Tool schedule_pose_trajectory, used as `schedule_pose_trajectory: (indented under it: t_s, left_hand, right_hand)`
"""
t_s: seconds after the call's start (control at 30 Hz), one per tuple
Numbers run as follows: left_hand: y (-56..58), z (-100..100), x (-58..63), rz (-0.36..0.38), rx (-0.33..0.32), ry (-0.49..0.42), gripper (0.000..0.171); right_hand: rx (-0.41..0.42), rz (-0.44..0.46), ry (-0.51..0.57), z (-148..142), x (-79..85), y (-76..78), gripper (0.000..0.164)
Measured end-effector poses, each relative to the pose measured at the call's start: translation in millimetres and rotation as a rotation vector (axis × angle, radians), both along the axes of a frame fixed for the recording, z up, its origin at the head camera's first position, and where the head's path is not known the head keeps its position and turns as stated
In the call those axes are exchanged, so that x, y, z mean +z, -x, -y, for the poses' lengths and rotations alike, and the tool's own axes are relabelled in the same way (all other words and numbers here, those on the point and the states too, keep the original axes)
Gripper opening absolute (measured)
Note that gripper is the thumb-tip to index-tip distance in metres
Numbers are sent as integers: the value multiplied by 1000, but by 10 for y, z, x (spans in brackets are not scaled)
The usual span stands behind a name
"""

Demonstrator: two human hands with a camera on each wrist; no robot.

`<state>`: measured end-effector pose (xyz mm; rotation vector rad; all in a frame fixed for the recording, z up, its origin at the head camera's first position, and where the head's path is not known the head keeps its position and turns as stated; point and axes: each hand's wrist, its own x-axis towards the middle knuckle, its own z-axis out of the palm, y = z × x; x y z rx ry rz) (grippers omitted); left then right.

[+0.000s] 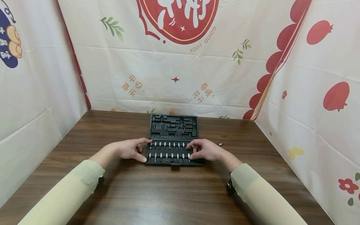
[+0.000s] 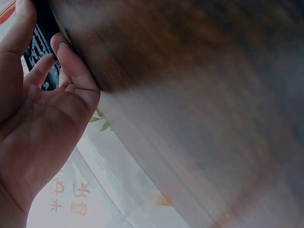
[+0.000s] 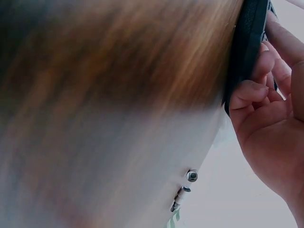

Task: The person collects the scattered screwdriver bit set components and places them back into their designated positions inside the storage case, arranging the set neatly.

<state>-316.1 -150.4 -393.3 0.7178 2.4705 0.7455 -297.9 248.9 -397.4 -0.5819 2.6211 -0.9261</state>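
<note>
1. As the open case point(image 1: 168, 151) lies on the table point(image 1: 168, 193), its long axis runs left-right, lid point(image 1: 174, 126) farthest.
2. The bits' point(image 1: 172, 157) narrow ends face the person.
3. The left hand point(image 1: 129, 149), spread, touches the case's left end.
4. The right hand point(image 1: 206, 150), half open, thumb and forefinger apart, covers its right end.

- Left sleeve point(image 1: 62, 197): long, pale yellow-cream, with a broad, greener left cuff point(image 1: 89, 172)
- Right sleeve point(image 1: 268, 197): pale cream, wide greenish right cuff point(image 1: 245, 175)
- 2 black pieces point(image 1: 230, 187), 1 at each cuff
</note>
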Motion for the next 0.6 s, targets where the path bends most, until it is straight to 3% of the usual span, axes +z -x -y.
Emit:
schedule_pose_trajectory:
  t_s: [0.6]
  left_hand:
    - [10,-16,-12,13,7,9,93]
  right_hand:
    - [-35,10,-64,62,11,22,27]
